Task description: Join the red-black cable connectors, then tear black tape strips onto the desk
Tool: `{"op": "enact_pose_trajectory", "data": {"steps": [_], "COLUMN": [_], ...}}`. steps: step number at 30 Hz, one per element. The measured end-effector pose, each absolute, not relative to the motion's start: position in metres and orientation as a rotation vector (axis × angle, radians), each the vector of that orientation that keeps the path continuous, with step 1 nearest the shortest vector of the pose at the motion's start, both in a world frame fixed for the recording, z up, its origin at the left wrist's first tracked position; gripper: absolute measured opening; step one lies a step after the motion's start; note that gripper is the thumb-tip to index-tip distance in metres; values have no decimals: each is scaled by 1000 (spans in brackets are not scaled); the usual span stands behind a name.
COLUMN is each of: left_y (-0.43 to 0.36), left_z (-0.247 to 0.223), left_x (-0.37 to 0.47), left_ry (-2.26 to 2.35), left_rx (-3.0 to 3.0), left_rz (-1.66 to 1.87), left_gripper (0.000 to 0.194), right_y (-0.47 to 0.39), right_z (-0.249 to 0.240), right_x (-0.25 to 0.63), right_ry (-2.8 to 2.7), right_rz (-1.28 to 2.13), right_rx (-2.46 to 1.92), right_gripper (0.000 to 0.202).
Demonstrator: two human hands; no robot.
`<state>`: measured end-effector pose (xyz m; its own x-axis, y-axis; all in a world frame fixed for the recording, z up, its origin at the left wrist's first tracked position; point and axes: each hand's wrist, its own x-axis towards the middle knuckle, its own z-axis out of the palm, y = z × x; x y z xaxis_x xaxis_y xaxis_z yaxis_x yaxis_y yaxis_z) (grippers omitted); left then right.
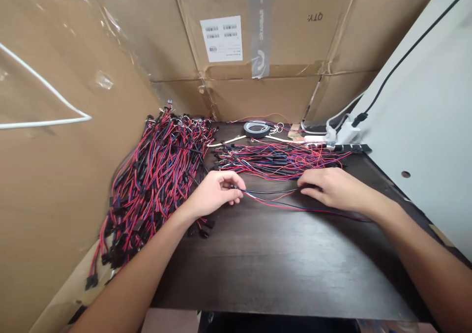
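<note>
Between thumb and fingers, my left hand (220, 191) pinches one end of a wire harness (273, 203) with red, blue, black and white wires. A small dark piece shows at that end, mostly covered by the fingers. To the right, my right hand (328, 188) has its thumb and fingers closed around a thin dark wire of the same harness. The red and blue wires run on beneath my right wrist. Just behind both hands lies a bundle of similar wires (273, 161). Left of my left hand rises a large heap of wire harnesses (158, 175) with black connectors.
A roll of black tape (257, 129) lies behind the bundle. White power plugs (346, 132) and a black cable (393, 70) are at the back right. Cardboard boxes (236, 97) wall the back and left; a white panel (424, 141) bounds the right of the dark table (273, 269).
</note>
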<state>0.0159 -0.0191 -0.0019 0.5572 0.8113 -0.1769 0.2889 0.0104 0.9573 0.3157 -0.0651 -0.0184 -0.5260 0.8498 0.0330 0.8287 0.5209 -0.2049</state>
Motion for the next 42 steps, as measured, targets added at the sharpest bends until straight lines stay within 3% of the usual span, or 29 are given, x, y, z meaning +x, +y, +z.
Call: {"op": "enact_pose_trajectory", "data": {"steps": [9,17,26,37,42], "left_y": [-19,-15,-18,-21,-28], "left_z": [-3,-14,-9,-12,-10], "left_x": [16,13,16,24,32], "left_ry": [875,726,770,928,909], "left_rx": [1981,2193,1846,1424,1463], "left_rz": [482,586,492,587,683], "left_gripper": [4,19,5,20,12], "right_y": [-69,-75,-79,-80,-79], "right_z": [-14,-5,-18,-25,-25], "right_x": [310,298,282,270,261], "right_ry": [-2447,-2450,-2491,-2488,-2355], "right_rz": [433,754,716,699,719], "right_rx": [-1267,-1054,-1158,-1222,-1223], "right_gripper": [20,21,12,13,18]}}
